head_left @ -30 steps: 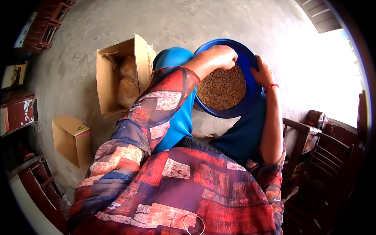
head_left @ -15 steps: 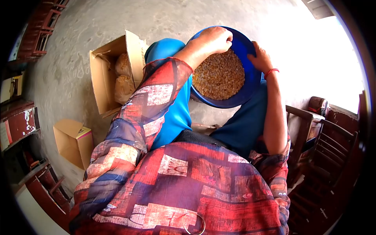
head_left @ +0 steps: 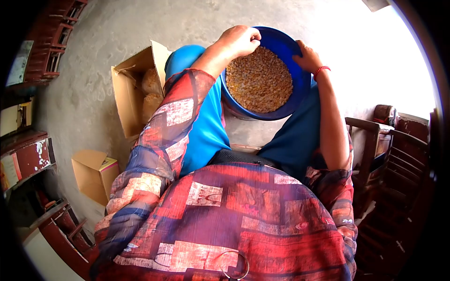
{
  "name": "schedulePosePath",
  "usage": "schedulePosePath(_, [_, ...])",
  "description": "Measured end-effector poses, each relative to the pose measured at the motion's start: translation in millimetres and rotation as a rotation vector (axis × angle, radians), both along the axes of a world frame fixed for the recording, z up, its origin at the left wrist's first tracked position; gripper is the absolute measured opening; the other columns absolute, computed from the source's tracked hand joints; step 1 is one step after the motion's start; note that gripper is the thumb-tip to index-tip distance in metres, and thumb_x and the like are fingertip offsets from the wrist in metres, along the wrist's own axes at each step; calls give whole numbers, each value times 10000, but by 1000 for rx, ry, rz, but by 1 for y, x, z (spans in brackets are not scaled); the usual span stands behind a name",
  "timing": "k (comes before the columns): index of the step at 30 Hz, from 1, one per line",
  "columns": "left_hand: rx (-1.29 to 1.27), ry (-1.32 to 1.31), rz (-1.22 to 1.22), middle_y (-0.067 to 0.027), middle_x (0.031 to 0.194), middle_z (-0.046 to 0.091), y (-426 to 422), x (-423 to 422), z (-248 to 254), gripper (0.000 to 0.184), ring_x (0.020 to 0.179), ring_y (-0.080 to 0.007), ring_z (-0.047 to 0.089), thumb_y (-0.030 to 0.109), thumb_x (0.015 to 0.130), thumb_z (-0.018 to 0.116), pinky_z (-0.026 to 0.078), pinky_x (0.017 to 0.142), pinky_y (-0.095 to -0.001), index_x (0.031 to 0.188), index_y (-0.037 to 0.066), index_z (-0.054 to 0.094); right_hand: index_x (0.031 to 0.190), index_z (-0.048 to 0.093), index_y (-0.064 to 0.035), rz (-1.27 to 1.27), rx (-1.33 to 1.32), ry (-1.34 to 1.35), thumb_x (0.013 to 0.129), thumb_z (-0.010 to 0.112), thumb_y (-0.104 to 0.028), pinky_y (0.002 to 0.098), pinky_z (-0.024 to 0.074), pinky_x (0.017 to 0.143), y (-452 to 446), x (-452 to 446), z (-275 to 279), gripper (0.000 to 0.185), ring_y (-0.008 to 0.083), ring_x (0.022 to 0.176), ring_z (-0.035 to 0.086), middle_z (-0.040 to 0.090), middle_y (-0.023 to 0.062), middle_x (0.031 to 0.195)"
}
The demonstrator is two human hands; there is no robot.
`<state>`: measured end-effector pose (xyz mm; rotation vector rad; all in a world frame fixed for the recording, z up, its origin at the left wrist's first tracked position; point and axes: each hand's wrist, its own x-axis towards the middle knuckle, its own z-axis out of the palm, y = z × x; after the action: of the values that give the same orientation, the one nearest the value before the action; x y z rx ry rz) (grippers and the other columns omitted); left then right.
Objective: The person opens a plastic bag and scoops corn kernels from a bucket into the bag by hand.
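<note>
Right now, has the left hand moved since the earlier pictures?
Yes. Against the big cardboard box on the floor, the left hand has shifted leftward and higher in the picture.

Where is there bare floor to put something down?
Bare floor lies beyond the big box and bucket, and left of the big box, up to the furniture and, nearer, the small box. Crowded: between big box and left knee, around the chair, and at the bucket's rim, by the left hand and right hand.
</note>
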<state>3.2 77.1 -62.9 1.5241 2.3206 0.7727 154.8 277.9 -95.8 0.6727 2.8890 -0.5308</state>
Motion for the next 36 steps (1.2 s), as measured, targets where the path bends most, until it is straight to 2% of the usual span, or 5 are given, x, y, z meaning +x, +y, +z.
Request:
schedulePosePath(15, [-104, 63, 63, -211, 1140, 474, -48, 4, -21, 496, 1052, -349, 476, 208, 680, 618, 408, 890, -387, 1150, 97, 502, 1151, 422, -102, -12, 27, 69, 710, 595, -293, 424, 439, 777, 21, -7, -36, 511, 362, 908, 554, 582, 197, 972])
schedulePosePath(21, [-126, 122, 268, -202, 1101, 469, -47, 21, -29, 435, 1025, -375, 458, 219, 667, 595, 418, 845, -454, 1095, 147, 563, 1150, 414, -93, 66, -8, 161, 709, 590, -261, 434, 444, 778, 28, -1, -39, 504, 371, 941, 542, 576, 210, 990])
schedulePosePath(24, [-222, 50, 354, -235, 1103, 455, -32, 34, -2, 422, 1044, -370, 442, 224, 665, 593, 401, 837, -481, 1072, 122, 542, 1159, 408, -93, 106, -23, 140, 721, 590, -241, 432, 444, 780, 29, 1, -35, 497, 372, 935, 544, 578, 208, 990])
schedulePosePath(27, [-94, 59, 383, -224, 1093, 454, -25, 35, -12, 402, 1036, -356, 442, 220, 672, 596, 394, 820, -454, 1053, 106, 544, 1173, 401, -98, 67, -1, 81, 731, 592, -234, 434, 435, 789, 30, 0, -32, 500, 371, 944, 539, 571, 208, 1006])
schedulePosePath(36, [-149, -23, 375, -215, 1090, 455, -23, 33, -1, 422, 1028, -340, 460, 226, 690, 599, 397, 817, -452, 1084, 92, 525, 1212, 384, -90, 64, 20, 107, 749, 582, -232, 433, 434, 788, 26, 5, -26, 523, 368, 951, 538, 566, 206, 1032])
